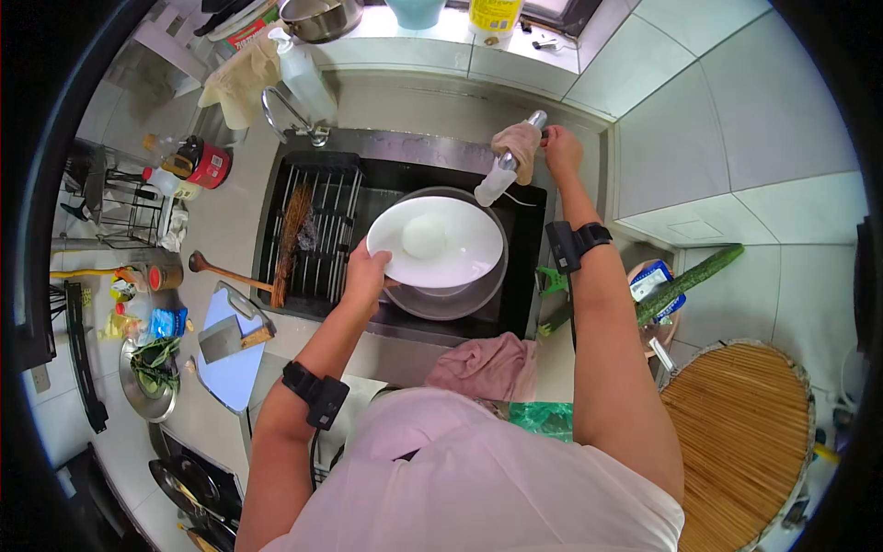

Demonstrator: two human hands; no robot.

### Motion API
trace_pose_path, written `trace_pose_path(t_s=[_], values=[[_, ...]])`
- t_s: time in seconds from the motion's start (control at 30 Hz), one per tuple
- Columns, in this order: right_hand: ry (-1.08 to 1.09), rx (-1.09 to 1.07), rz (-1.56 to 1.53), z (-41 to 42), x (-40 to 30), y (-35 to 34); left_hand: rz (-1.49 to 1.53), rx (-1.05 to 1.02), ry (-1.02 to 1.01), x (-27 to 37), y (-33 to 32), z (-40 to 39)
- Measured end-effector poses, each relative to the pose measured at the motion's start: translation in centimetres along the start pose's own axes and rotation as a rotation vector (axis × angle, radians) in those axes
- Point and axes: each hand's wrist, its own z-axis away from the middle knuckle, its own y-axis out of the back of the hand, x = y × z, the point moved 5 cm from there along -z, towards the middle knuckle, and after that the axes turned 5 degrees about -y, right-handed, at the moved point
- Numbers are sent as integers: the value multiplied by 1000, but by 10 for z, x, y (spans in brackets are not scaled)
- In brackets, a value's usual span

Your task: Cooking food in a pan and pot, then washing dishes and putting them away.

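Note:
A white oval bowl [469, 255] is gripped at its left rim by my left hand [370, 274], thumb on the inside edge. The bowl is over a round metal basin [445, 307] in the black sink [521, 276]. My right hand [562, 148] is at the base of the chrome faucet [537, 119], fingers at what looks like its handle; the grip is partly hidden. A beige cloth [519, 146] is wrapped round the faucet, and a white sleeve covers its spout [493, 185]. Whether water runs into the bowl cannot be told.
Left in the sink, a drying rack [328, 234] bears a straw brush [294, 221]; a wooden spoon [231, 272] reaches over the edge. A cleaver [222, 339] lies on a blue cutting board [238, 376]. A pink cloth [486, 366] rests on the front edge. Cucumber [697, 279] at right.

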Motion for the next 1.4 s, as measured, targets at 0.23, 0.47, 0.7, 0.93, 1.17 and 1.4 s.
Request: trace_pose_path(t_s=[0.23, 0.47, 0.7, 0.93, 1.17, 1.4], values=[[-22, -87, -171, -18, 7, 7, 35, -7, 102, -10, -12, -26], [177, 429, -289, 70, -15, 36, 140, -66, 236, -43, -15, -47], [474, -267, 136, 230, -72, -21, 265, -146, 208, -56, -35, -55], [495, -503, -373, 279, -98, -81, -77, -96, -181, -50, -29, -70], [847, -417, 353, 258, -55, -49, -149, -95, -61, -3, -8, -63], [730, -491, 71, 274, -79, -27, -243, -161, -67, 7, -9, -93]])
